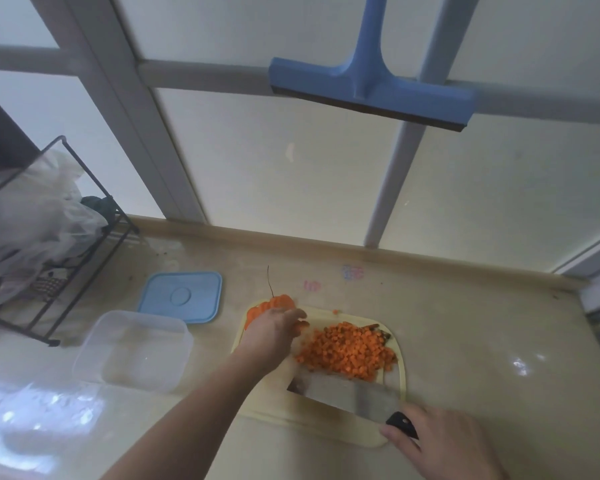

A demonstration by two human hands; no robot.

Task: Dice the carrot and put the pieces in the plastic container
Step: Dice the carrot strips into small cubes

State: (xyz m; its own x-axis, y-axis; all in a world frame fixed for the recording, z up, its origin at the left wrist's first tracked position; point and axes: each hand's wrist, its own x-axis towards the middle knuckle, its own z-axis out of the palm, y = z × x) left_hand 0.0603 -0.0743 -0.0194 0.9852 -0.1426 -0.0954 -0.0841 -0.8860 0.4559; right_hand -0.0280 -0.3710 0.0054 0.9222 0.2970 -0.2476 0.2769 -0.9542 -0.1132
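Note:
A heap of diced carrot [349, 351] lies on the pale yellow cutting board [394, 393]. Uncut carrot slices [257, 310] lie at the board's far left corner. My left hand [274, 332] rests on the board between the slices and the dice, fingers bent toward the heap's left edge. My right hand [444, 445] grips the black handle of a cleaver [347, 393], whose broad blade lies along the heap's near side. The clear plastic container [132, 351] stands left of the board with no carrot in it.
The container's blue lid [182, 296] lies behind it. A black wire rack [49, 258] with plastic bags fills the left side. A blue squeegee [371, 88] hangs on the window above the counter. Bare counter stretches right of the board.

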